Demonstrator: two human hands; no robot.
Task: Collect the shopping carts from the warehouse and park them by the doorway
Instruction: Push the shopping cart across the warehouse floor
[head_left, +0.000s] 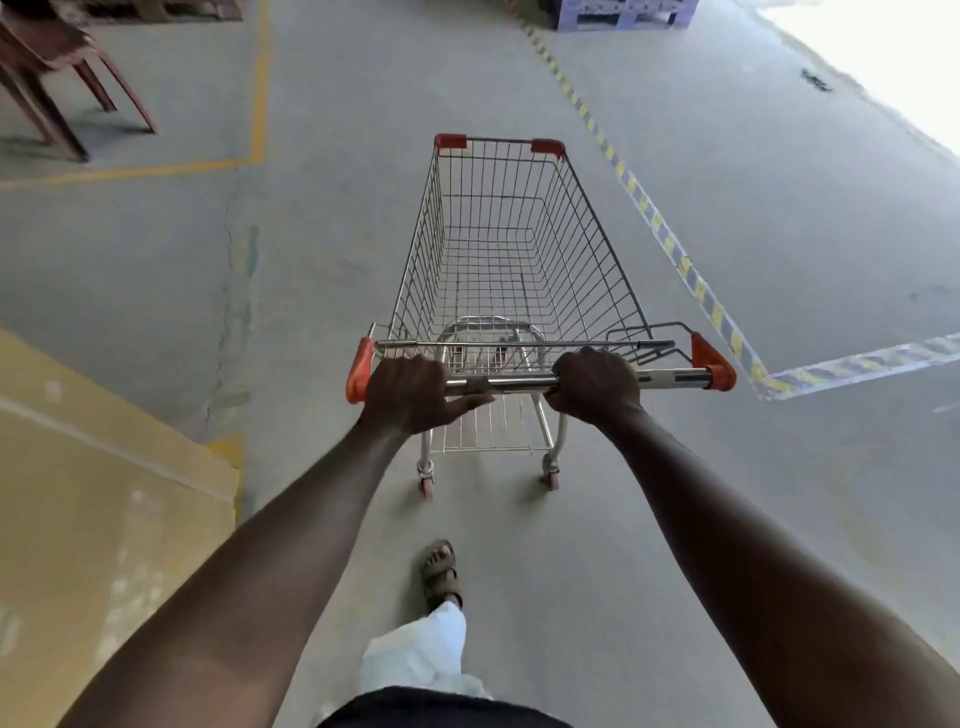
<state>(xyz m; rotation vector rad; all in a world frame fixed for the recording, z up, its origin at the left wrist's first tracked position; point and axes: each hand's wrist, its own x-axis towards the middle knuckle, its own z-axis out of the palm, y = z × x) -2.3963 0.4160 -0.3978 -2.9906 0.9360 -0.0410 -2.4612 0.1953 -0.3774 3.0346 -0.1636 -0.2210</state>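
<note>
At the bottom edge, a dark hem and a pale trouser leg (415, 654) lead down to a foot in a brown sandal (440, 574) planted on the grey concrete floor (649, 519). Two bare forearms reach forward from the lower corners to the handle bar (519, 383) of a wire shopping cart (498, 260). The left hand (408, 392) lies over the bar near its orange left end cap (359, 370), palm down, with the fingers (467, 401) stretched loosely along and under the bar rather than clenched around it. The right hand (595, 384) sits right of the bar's middle, its fingers curled tight around the tube. The cart stands on the floor straight ahead of the person, basket empty, its rear wheels (427, 486) just beyond the foot and its orange front corner caps (546, 147) pointing away. To the left, close by, lies a yellow painted slab or ramp (104, 493). Right of the cart a yellow-and-blue striped tape line (691, 275) runs along the floor and turns off to the right. Farther left, a plain yellow line (258, 104) marks out a bay, and dark red chair legs (67, 93) stand in the top left corner. At the far top sits a pale blue pallet (623, 13), and bright daylight (893, 47) floods the top right corner.
</note>
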